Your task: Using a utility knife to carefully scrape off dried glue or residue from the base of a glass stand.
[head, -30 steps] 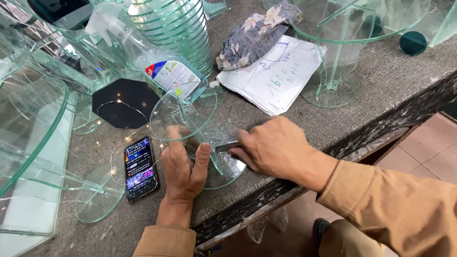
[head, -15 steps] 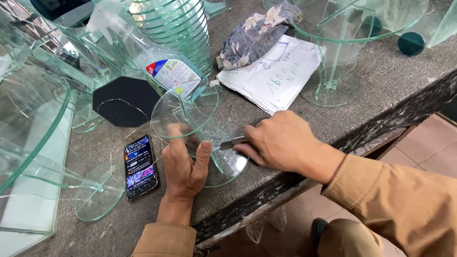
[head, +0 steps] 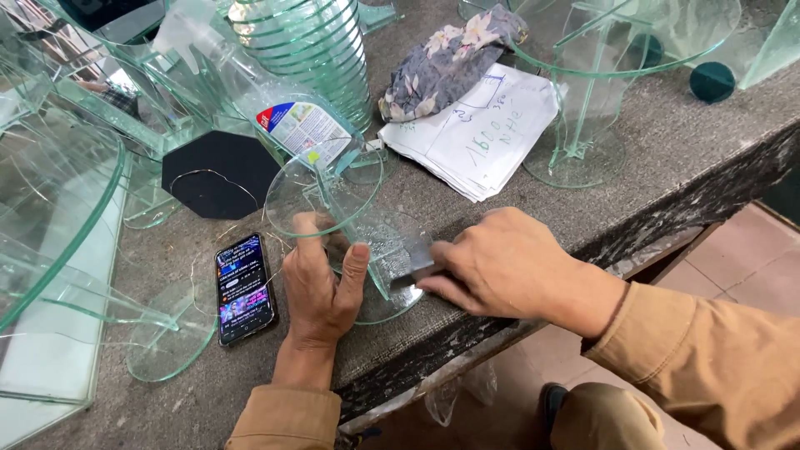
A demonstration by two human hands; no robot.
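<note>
A small clear glass stand (head: 367, 250), made of round discs joined by an upright piece, lies tilted on the grey stone bench (head: 667, 150). My left hand (head: 321, 283) grips its upright part between thumb and fingers. My right hand (head: 500, 267) holds a thin metal blade (head: 414, 273) flat against the lower glass disc. Both sleeves are tan.
A phone (head: 244, 287) with a lit screen lies left of my left hand. A black octagonal plate (head: 218, 173), a spray bottle (head: 283, 108), stacked glass discs (head: 312, 42), a paper sheet (head: 475, 133), a floral cloth (head: 450, 54) and larger glass stands (head: 592, 92) crowd the bench. The bench edge runs below my hands.
My right hand and the blade have shifted slightly along the glass disc. My left hand keeps its grip on the stand.
</note>
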